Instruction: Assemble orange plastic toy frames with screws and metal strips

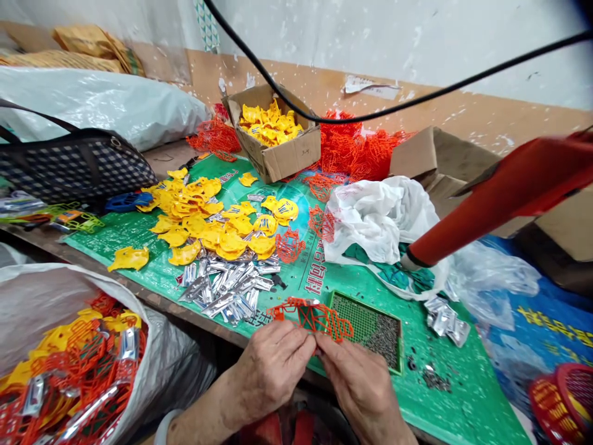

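Both my hands meet at the near edge of the table on an orange plastic lattice piece (319, 316). My left hand (271, 368) pinches its near edge with curled fingers. My right hand (359, 383) also pinches it, fingertips touching those of the left. Just right of the piece lies a small green tray (365, 321) holding tiny dark screws. A heap of silver metal parts (227, 287) lies to the left, and beyond it several yellow plastic shapes (204, 222) are spread on the green mat (440, 377).
A cardboard box (278, 154) of yellow pieces stands at the back, with piled orange lattices (356, 148) beside it. A white plastic bag (380, 216), an orange tool (500, 204) hanging at the right, a checked handbag (74, 164), and a sack of assembled pieces (78, 364) at lower left.
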Tool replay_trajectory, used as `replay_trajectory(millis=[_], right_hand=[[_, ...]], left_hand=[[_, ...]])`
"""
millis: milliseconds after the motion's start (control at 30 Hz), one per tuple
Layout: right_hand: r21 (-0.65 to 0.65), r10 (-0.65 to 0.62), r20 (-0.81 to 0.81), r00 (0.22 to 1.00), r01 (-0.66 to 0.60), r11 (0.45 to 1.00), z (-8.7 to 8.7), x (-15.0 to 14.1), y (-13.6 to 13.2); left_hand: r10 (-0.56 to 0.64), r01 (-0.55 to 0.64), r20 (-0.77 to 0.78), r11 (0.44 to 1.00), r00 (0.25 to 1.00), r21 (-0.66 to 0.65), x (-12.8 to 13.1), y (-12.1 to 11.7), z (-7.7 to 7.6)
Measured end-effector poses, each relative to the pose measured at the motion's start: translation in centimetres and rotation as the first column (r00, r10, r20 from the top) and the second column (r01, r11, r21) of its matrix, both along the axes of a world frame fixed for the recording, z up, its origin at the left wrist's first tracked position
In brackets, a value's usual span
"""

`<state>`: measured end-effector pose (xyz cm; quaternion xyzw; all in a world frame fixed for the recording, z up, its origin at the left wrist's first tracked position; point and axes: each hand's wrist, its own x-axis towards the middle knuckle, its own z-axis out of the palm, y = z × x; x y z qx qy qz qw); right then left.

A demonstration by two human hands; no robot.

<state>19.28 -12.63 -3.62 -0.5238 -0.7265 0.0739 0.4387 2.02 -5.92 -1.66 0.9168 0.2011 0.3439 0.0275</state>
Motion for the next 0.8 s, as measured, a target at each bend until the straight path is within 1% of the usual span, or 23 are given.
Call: replay_trajectory(millis=[67, 133, 200, 267, 300, 367, 433, 500, 600, 700, 800], right_hand=[[-0.032, 0.041, 0.041, 0.998, -0.04, 0.999, 0.3, 0.0, 0.0], [-0.058, 0.077, -0.007, 0.997, -0.078, 0.995, 0.8, 0.0, 0.0], [-0.085, 0.071, -0.11, 0.991, -0.081, 0.993, 1.3, 0.2, 0.0], [-0.186, 0.014, -0.292, 0.956, -0.071, 0.98, 1.7, 0.5, 0.2], [-0.271, -0.04, -0.399, 0.916, -0.076, 0.959, 1.8, 0.6, 0.3], [-0.427, -0.176, -0.587, 0.791, -0.118, 0.896, 1.9, 0.8, 0.5], [-0.501, -0.283, -0.699, 0.656, -0.167, 0.849, 1.7, 0.9, 0.7], [-0.506, -0.323, -0.765, 0.557, -0.21, 0.836, 1.4, 0.8, 0.8], [-0.453, -0.301, -0.826, 0.477, -0.243, 0.858, 0.6, 0.6, 0.6], [-0.396, -0.263, -0.851, 0.455, -0.226, 0.89, 0.0, 0.5, 0.3], [-0.35, -0.223, -0.854, 0.471, -0.202, 0.915, -0.3, 0.6, 0.0]], left_hand=[[-0.015, 0.013, -0.043, 0.999, 0.999, -0.041, 0.2, -0.2, -0.2], [-0.01, 0.007, -0.042, 0.997, 0.999, -0.076, 0.3, -0.4, -0.1], [0.024, -0.023, 0.01, 0.996, 1.0, -0.091, 0.3, -0.5, 0.1], [0.055, -0.047, 0.081, 0.994, 0.995, -0.104, 0.1, -0.4, 0.3], [0.066, -0.053, 0.11, 0.991, 0.992, -0.122, 0.0, -0.3, 0.4], [0.072, -0.045, 0.15, 0.983, 0.986, -0.178, -0.4, 0.1, 0.5], [0.08, -0.04, 0.171, 0.973, 0.982, -0.229, -0.8, 0.4, 0.6], [0.078, -0.034, 0.176, 0.971, 0.981, -0.238, -0.9, 0.5, 0.6], [0.085, -0.051, 0.176, 0.98, 0.981, -0.193, -0.9, 0.4, 0.9], [0.113, -0.084, 0.192, 0.985, 0.975, -0.152, -0.7, 0.1, 1.3], [0.103, -0.077, 0.206, 0.988, 0.973, -0.132, -0.6, -0.2, 1.7]])
